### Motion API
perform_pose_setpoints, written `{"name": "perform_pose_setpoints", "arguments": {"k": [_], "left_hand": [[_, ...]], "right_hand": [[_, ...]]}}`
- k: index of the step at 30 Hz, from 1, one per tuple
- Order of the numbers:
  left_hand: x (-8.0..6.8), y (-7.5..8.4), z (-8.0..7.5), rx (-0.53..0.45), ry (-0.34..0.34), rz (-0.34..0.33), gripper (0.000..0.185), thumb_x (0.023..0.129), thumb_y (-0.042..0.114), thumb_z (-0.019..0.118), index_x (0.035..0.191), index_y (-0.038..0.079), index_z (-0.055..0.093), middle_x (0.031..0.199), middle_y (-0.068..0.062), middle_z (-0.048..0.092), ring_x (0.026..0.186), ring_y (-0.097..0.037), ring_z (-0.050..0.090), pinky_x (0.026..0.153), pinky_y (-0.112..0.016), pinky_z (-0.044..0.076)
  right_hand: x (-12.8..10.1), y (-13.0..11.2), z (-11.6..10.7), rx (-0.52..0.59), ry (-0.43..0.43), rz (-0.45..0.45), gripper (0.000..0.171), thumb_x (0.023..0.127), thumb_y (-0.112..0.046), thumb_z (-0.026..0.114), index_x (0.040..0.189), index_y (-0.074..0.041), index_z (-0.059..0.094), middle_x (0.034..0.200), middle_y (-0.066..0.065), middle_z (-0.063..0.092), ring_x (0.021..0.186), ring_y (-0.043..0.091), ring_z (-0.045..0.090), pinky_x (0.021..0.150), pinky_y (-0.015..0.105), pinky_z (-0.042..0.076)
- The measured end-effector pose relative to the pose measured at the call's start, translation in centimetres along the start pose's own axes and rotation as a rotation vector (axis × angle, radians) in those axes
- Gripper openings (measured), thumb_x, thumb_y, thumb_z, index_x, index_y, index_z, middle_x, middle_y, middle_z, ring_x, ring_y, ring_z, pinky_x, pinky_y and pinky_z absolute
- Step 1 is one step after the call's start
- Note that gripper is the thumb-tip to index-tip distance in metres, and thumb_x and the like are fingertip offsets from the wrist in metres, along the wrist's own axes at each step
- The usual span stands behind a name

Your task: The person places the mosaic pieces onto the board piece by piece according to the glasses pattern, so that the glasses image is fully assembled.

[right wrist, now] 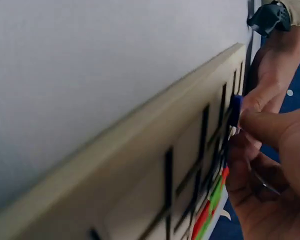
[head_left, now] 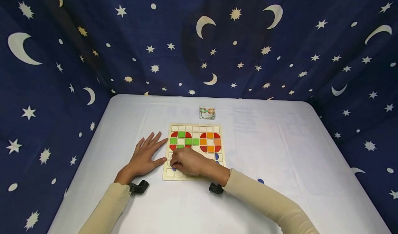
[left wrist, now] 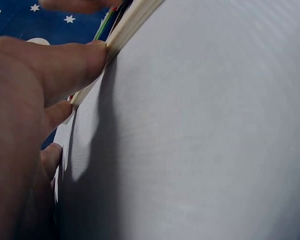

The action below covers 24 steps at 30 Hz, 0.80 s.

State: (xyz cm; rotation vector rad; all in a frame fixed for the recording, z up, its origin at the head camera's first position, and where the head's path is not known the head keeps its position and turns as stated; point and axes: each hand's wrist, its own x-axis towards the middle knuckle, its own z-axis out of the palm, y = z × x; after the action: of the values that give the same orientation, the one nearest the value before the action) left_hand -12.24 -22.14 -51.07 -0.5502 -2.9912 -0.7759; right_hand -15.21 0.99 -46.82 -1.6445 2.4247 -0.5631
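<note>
A wooden grid board (head_left: 192, 177) lies on the table, with green square tiles (head_left: 195, 142), orange square tiles (head_left: 210, 149) and red rounded corner tiles (head_left: 217, 135) in its upper cells. My right hand (head_left: 190, 161) reaches over its lower left part and pinches a small blue tile (right wrist: 236, 111) between thumb and fingers, low against the cells. This hand hides several middle cells in the head view. Spread out flat, my left hand (head_left: 143, 156) is at the board's left side; its thumb (left wrist: 92, 57) touches the edge. Blue tiles (head_left: 217, 156) also sit in cells at the right.
Behind the board lies a small card (head_left: 207, 112) with a coloured grid pattern. Another blue tile (head_left: 260, 181) is on the white tablecloth (head_left: 264, 140), partly behind my right sleeve (head_left: 264, 199). A dark blue curtain (head_left: 174, 27) with moons and stars surrounds the table's back and sides.
</note>
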Motion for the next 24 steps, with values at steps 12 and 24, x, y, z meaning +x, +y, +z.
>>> {"name": "perform_pose_setpoints", "arguments": {"k": [12, 24], "left_hand": [[-0.1, 0.0, 0.3, -0.013, 0.020, 0.009, 0.072, 0.089, 0.044, 0.069, 0.151, 0.020, 0.041, 0.161, -0.012, 0.021, 0.148, -0.036, 0.010, 0.112, -0.060, 0.002], [-0.1, 0.1, -0.1, -0.018, 0.009, 0.009, 0.072, 0.090, 0.046, 0.068, 0.151, 0.019, 0.041, 0.161, -0.013, 0.021, 0.148, -0.037, 0.010, 0.112, -0.061, 0.003]], "right_hand": [[0.3, 0.6, -0.5, -0.034, -0.114, -0.031, 0.016, 0.090, -0.022, 0.074, 0.106, -0.018, 0.077, 0.091, -0.011, 0.062, 0.079, -0.003, 0.053, 0.072, 0.012, 0.043], [1.4, 0.8, -0.3, -0.002, -0.119, -0.026, 0.006, 0.092, -0.018, 0.072, 0.087, -0.015, 0.074, 0.075, -0.012, 0.060, 0.068, -0.002, 0.051, 0.065, 0.013, 0.041]]}}
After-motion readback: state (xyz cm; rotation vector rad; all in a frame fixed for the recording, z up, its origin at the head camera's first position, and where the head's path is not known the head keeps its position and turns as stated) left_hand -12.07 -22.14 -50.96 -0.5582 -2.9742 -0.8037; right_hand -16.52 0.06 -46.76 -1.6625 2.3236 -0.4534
